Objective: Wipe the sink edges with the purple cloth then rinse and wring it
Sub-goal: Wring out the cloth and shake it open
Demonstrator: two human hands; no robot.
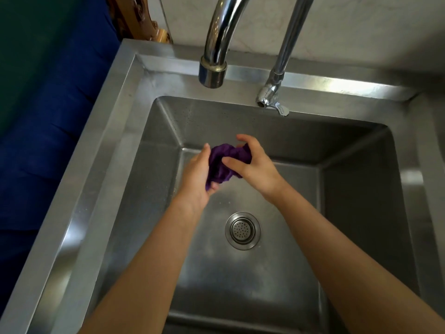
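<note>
both hands (199,174) (255,168) bunch purple cloth (220,165) mid-basin, clear of sink (115,131) edges.

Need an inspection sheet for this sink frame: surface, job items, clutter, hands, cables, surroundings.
Surface: stainless sink, basin looks damp with droplets; drain strainer in place, uncovered.
Job's things: purple cloth bunched up between both hands, held above the basin floor; no water seen running from the spout.
Clutter: nothing seen in the basin or on the rim.
Grippers: left hand closed on the cloth's lower end; right hand gripping its upper end.
Cables: nothing seen.
Surroundings: tap lever on the back rim, pale wall behind, blue fabric to the left of the sink, carved wooden piece at the back left corner.
</note>
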